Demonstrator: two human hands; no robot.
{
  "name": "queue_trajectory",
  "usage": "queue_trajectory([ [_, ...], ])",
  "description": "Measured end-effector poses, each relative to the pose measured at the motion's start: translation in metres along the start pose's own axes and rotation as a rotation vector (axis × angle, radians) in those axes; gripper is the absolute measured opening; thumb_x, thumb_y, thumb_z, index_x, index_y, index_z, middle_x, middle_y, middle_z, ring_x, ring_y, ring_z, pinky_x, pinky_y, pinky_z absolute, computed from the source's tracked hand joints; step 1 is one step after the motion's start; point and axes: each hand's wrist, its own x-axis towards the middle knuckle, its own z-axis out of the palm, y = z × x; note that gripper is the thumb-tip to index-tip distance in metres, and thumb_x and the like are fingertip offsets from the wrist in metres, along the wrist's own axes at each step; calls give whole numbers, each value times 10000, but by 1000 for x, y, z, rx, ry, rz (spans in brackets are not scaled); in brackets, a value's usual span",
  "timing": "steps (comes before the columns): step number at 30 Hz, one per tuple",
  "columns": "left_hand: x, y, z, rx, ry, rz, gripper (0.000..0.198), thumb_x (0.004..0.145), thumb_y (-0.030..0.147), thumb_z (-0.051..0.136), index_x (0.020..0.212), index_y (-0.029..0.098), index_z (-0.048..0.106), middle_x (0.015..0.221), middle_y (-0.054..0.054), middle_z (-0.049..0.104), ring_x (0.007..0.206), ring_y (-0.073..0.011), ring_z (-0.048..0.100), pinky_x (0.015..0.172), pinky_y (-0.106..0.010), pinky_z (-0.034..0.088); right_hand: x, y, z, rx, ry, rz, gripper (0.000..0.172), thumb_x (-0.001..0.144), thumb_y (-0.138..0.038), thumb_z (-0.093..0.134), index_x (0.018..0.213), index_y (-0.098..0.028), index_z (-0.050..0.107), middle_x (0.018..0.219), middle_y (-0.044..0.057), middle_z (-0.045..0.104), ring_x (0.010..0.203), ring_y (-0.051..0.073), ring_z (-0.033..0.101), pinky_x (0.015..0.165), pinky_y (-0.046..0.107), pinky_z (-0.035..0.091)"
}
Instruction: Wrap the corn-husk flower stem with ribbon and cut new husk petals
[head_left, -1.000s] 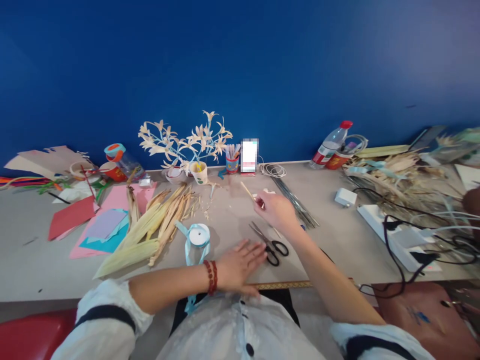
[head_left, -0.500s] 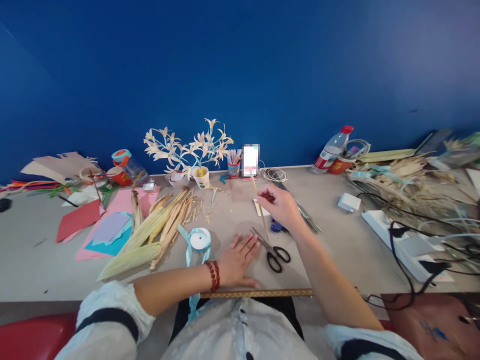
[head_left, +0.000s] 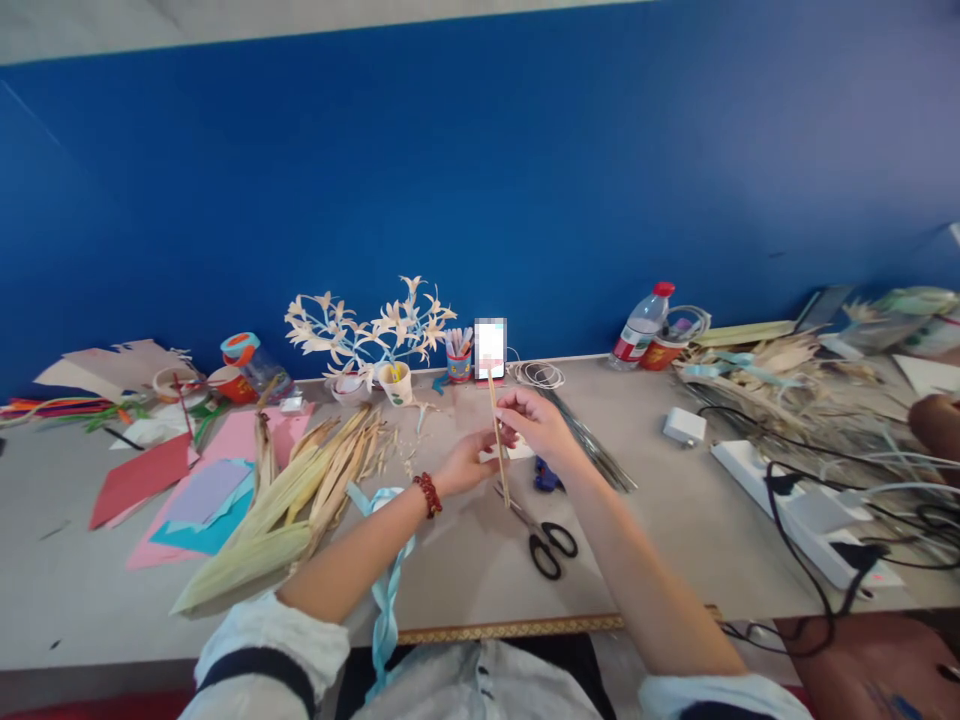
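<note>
Upright in front of me stands a thin straw-coloured wooden stick (head_left: 501,462). My right hand (head_left: 536,425) pinches it near its upper part. The curled fingers of my left hand (head_left: 469,462) close round the stick slightly lower, partly behind it. Below the hands lie black-handled scissors (head_left: 534,523), their blades pointing towards the stick's lower end. A light-blue ribbon (head_left: 385,610) hangs over the table edge under my left forearm; its roll is mostly covered by the arm. Beside my right wrist is a small dark-blue object (head_left: 546,475), with a bundle of thin wires (head_left: 600,455) behind.
Dried corn husks (head_left: 274,510) and coloured paper (head_left: 202,500) lie left. Husk flowers stand in a paper cup (head_left: 395,383), near a propped phone (head_left: 490,350). At right are a water bottle (head_left: 637,335), a power strip (head_left: 802,515) and another person's hand (head_left: 936,422).
My left hand has lifted from the table and come up to the stick beside my right hand. The view has tilted upwards, and another person's hand has appeared at the right edge.
</note>
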Motion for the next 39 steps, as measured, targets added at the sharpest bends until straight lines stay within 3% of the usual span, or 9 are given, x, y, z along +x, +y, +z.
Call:
queue_trajectory([
  [6, 1, 8, -2, -242, -93, -30, 343, 882, 422, 543, 926, 118, 695, 886, -113, 727, 880, -212, 667, 839, -330, 496, -2, 0, -22, -48, 98, -31, 158, 801, -362, 610, 783, -211, 567, 651, -16, 615, 561, 129, 555, 562, 257, 469],
  [12, -7, 6, -18, -263, -29, -101, 325, 872, 430, 551, 865, 134, 684, 745, -47, 664, 752, -158, 611, 789, -292, 463, -12, 3, -60, -112, 289, -35, 181, 829, -382, 593, 835, -207, 547, 721, -6, 610, 564, 120, 551, 570, 255, 469],
  [15, -5, 3, -14, -196, 28, -118, 240, 818, 374, 629, 819, 143, 692, 700, -17, 629, 663, -137, 545, 710, -282, 446, -20, -1, -74, -145, 353, -56, 188, 837, -389, 595, 841, -207, 547, 758, 3, 628, 571, 123, 564, 576, 262, 480],
  [18, 0, 5, -3, -153, 87, -106, 186, 768, 300, 682, 888, 159, 696, 766, -17, 629, 681, -138, 518, 706, -287, 438, -27, -4, -79, -158, 412, -94, 203, 841, -406, 594, 860, -209, 548, 764, 3, 637, 569, 129, 579, 578, 271, 496],
  [23, 16, 22, 24, -245, 46, -58, 330, 743, 281, 709, 1056, 182, 671, 1085, -76, 645, 777, -139, 563, 737, -284, 462, -33, -1, -64, -169, 324, -40, 187, 849, -394, 574, 841, -211, 536, 713, -5, 627, 562, 130, 575, 575, 262, 487],
  [25, 22, 27, 32, -322, 16, -57, 404, 766, 324, 691, 1135, 171, 628, 1119, -99, 647, 802, -148, 591, 718, -279, 480, -34, 4, -55, -173, 266, -9, 169, 851, -382, 563, 855, -216, 533, 655, -22, 606, 553, 136, 575, 570, 263, 482],
  [27, 24, 29, 34, -386, -5, -69, 421, 779, 382, 676, 1121, 146, 615, 1009, -93, 670, 782, -154, 605, 686, -274, 488, -34, 11, -48, -165, 214, 7, 169, 849, -384, 559, 873, -219, 535, 603, -39, 586, 532, 142, 572, 550, 264, 474],
  [32, 13, 23, 23, -433, -34, -138, 400, 764, 514, 663, 807, 116, 638, 703, -16, 607, 632, -117, 555, 643, -264, 470, -26, 24, -40, -79, 134, 44, 216, 835, -426, 558, 849, -213, 525, 562, -49, 574, 501, 135, 564, 526, 258, 473],
  [39, -7, 29, 20, -426, -139, -192, 465, 796, 583, 595, 849, 124, 645, 677, 4, 567, 622, -105, 527, 638, -241, 433, -17, 30, -23, 18, 114, 95, 231, 831, -445, 520, 836, -217, 478, 675, -21, 640, 491, 113, 564, 501, 245, 486],
])
